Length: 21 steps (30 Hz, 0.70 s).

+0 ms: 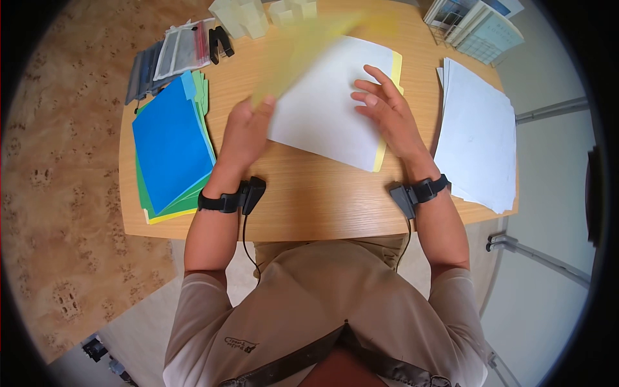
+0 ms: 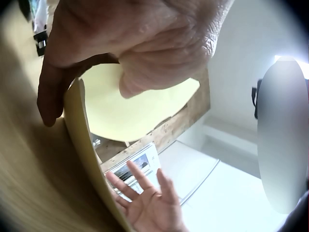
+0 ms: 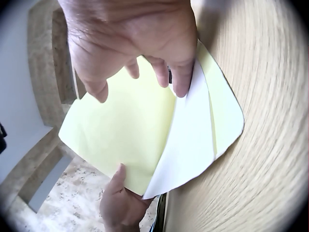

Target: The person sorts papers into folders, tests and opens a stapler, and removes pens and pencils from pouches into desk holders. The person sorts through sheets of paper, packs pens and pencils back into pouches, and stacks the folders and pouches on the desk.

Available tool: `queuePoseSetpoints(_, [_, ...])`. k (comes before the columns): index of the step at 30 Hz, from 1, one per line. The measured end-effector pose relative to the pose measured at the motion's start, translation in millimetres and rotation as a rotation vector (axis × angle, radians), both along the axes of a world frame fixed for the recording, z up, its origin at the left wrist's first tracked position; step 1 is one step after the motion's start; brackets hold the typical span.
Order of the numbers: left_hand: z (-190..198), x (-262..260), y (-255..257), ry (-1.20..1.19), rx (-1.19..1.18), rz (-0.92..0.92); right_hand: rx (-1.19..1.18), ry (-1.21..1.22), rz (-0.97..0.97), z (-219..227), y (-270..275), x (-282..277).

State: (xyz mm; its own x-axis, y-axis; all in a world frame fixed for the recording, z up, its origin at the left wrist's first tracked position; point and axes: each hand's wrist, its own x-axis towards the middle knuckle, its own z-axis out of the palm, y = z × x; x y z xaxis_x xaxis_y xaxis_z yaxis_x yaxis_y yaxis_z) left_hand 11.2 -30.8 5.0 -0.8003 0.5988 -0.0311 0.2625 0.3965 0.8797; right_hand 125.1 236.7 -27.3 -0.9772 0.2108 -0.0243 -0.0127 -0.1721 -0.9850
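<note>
A yellow file folder [image 3: 125,130] stands spread apart on the desk, its raised cover blurred in the head view. My left hand [image 1: 248,131] pinches the edge of that cover between thumb and fingers. White paper [image 1: 329,106] lies inside, over the folder's back flap, whose yellow edge [image 1: 380,157] shows along the right side. Above the paper's right part hovers my right hand [image 1: 394,119], fingers spread and loosely bent, with nothing held. In the left wrist view its palm faces the folder.
Blue and green folders [image 1: 173,145] are stacked at the left. Behind them lie zip pouches [image 1: 184,50] and a black stapler [image 1: 221,45]. Loose white sheets [image 1: 477,135] are piled at the right. White holders [image 1: 238,18] stand at the back, and a wire rack [image 1: 445,32] with booklets at the back right.
</note>
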Motion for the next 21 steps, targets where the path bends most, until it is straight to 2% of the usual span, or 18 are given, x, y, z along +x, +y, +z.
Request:
queuePoseSetpoints(2, [1.8, 1.2, 3.0, -0.184, 0.293, 0.285, -0.024, -0.023, -0.071, -7.0, 3.7, -2.1])
queuePoseSetpoints(3, [4.3, 1.0, 5.2, -0.184, 0.291, 0.281, 0.032, -0.014, -0.185, -10.9, 7.2, -3.0])
queuePoseSetpoints(4, [7.7, 0.9, 7.2, -0.324, 0.530, 0.308, 0.088, -0.006, -0.297, -12.6, 9.9, -3.1])
queuePoseSetpoints(5, [9.5, 0.6, 8.3, -0.464, 0.768, 0.333, 0.087, -0.005, -0.300, -13.0, 12.0, -2.4])
queuePoseSetpoints(7, [11.7, -0.8, 7.2, -0.461, 0.784, 0.339, 0.261, -0.050, -0.447, -13.2, 14.3, -1.3])
queuePoseSetpoints(8, [16.0, 1.4, 8.3, -0.482, 0.830, 0.329, 0.260, -0.049, -0.448, -13.2, 14.2, -1.4])
queuePoseSetpoints(10, [18.8, 2.0, 7.7, -0.502, 0.875, 0.319, 0.403, -0.087, -0.524, -13.4, 13.2, -1.9])
queuePoseSetpoints(14, [18.9, -3.2, 0.8, -0.502, 0.975, 0.235, 0.447, -0.011, -0.533, -14.9, 12.1, -2.6])
queuePoseSetpoints(16, [19.1, -4.9, -0.6, -0.503, 1.001, 0.226, 0.178, 0.080, -0.488, -11.5, 10.3, -1.5])
queuePoseSetpoints(20, [20.6, -6.1, -1.9, -0.493, 1.051, 0.230, 0.224, 0.121, -0.526, -13.1, 11.0, -3.3])
queuePoseSetpoints(21, [20.7, -6.1, -1.5, -0.489, 1.069, 0.242, 0.052, 0.101, -0.472, -10.9, 8.4, -2.3])
